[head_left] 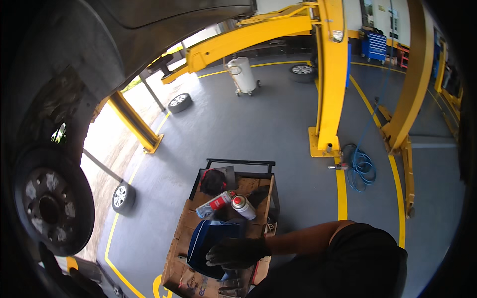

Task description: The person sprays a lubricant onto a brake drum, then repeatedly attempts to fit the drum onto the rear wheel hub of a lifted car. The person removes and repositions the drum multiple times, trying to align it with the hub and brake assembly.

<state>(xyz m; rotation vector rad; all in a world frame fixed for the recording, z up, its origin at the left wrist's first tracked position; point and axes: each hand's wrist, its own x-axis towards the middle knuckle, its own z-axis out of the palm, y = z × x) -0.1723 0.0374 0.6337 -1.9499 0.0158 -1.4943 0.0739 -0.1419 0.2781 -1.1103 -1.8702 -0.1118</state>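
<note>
My right hand [236, 253], in a dark glove, reaches over a blue piece with a light edge [202, 243] on the cart; its fingers are stretched out to the left, and I cannot tell whether they touch it. At the lower left edge my left hand [69, 275], also dark-gloved, shows partly in shadow with fingers apart, below the wheel hub with its round disc [52, 203]. Beyond the blue piece, a white spray can with a red cap [243, 207] stands tilted in view, beside a red and light-blue can [214, 203].
Cardboard lines the cart [181, 233], which carries a black bundle [213, 182]. A raised vehicle [124, 30] hangs overhead at the left, near a yellow lift post [329, 84]. Wheels [123, 197], a white drum on casters [242, 74] and a coiled blue hose [362, 169] are on the floor.
</note>
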